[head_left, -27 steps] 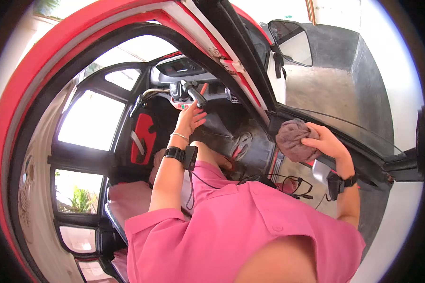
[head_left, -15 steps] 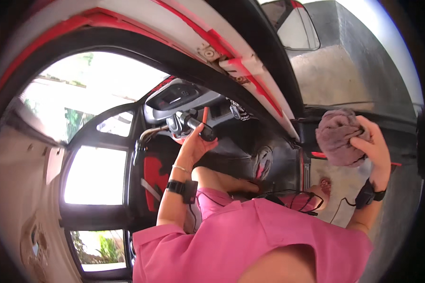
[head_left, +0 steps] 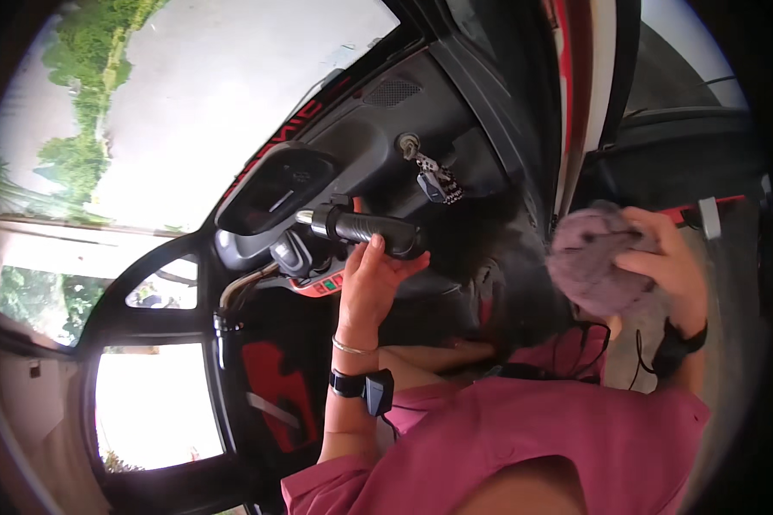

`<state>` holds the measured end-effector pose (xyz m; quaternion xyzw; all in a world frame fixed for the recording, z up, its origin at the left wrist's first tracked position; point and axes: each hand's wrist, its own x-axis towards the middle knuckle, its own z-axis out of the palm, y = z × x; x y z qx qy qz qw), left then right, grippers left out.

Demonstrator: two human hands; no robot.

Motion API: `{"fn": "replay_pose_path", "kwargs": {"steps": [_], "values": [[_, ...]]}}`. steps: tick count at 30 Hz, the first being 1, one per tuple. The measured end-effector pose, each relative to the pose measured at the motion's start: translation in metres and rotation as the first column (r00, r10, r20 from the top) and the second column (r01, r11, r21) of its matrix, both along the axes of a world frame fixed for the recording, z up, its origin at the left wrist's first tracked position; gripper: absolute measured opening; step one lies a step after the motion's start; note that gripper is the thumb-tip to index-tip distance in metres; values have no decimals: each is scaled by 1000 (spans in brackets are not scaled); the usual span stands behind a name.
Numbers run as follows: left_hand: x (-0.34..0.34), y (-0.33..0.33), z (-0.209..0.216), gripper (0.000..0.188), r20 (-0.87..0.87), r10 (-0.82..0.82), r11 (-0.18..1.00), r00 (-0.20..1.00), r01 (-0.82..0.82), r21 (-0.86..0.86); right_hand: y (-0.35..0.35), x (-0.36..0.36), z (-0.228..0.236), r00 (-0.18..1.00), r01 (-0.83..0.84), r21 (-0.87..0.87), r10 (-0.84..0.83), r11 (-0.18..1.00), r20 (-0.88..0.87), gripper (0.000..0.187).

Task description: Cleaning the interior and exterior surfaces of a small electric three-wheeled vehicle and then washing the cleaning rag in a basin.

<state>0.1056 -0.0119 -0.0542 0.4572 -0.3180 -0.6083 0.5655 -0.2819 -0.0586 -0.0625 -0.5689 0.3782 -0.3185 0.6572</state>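
Bunched greyish-purple cloth (head_left: 594,266) is in the R hand (head_left: 668,257), thumb & fingers closed on it, up near the door opening, R of the dash (head_left: 361,133). L hand (head_left: 371,287) is at the black handlebar grip (head_left: 362,228), thumb on it; can't tell if fingers wrap it. Vs. a sec ago, view's closer in: display (head_left: 275,196) & hanging keys (head_left: 436,184) look bigger; cloth's still held, apart from dash.

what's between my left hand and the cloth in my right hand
In the head view, the dark footwell lies between your left hand and the bunched cloth in your right hand; a greyish patch there is too blurred to identify.
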Motion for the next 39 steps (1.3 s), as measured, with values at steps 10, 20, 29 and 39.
{"fn": "replay_pose_path", "kwargs": {"steps": [10,20,29,39], "values": [[92,67,-91,48,19,-24,969,1000,19,246,-15,140,9,982,161,-73,-151,984,117,42],[155,68,-145,49,177,-87,958,980,33,286,-140,229,44,595,199,-973,-775,-116,214,38],[175,51,-164,50,164,-80,951,983,26,309,-192,242,-38,437,-323,-851,-733,413,-522,59],[173,46,-196,50,265,-221,887,939,80,454,-224,263,-54,451,-414,-886,-798,210,-400,42]]}}
